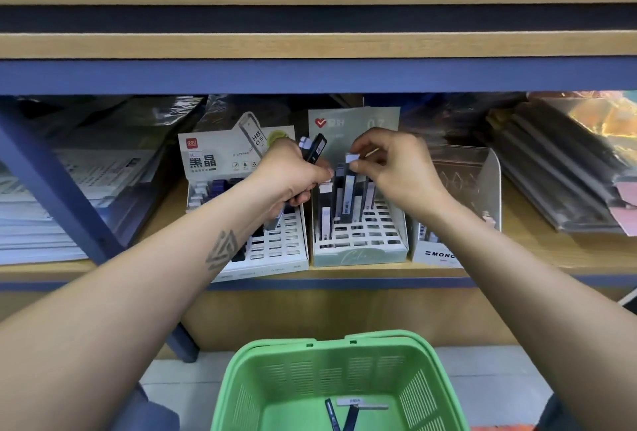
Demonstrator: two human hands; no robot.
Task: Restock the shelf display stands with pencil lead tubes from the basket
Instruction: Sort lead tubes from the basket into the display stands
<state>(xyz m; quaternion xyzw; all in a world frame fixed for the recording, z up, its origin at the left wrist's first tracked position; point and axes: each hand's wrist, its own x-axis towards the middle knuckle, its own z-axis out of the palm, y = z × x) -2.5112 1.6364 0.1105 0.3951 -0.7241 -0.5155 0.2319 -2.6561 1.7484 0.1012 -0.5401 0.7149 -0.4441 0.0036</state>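
Green plastic basket [339,382] is seen low in the view, below both arms, with a few lead tubes [344,413] lying on its floor. Up on the wooden shelf [537,251], the left hand [293,175] is clenched around a bundle of dark lead tubes [315,148], whose upper ends stick up past the knuckles. Just right of that grip, the right hand [396,168] is pinching the white cap of one tube [350,189] between thumb and fingertips; this tube stands upright in the pale green stand [358,251], among other tubes already slotted there. Under the left hand and wrist, a white stand [275,248] with a grid of slots is partly covered by the forearm; some dark tubes are seen in it. Right of the pinching hand, a clear stand [482,175] is set on the same shelf. Wrapped packets [558,161] are stacked further right.
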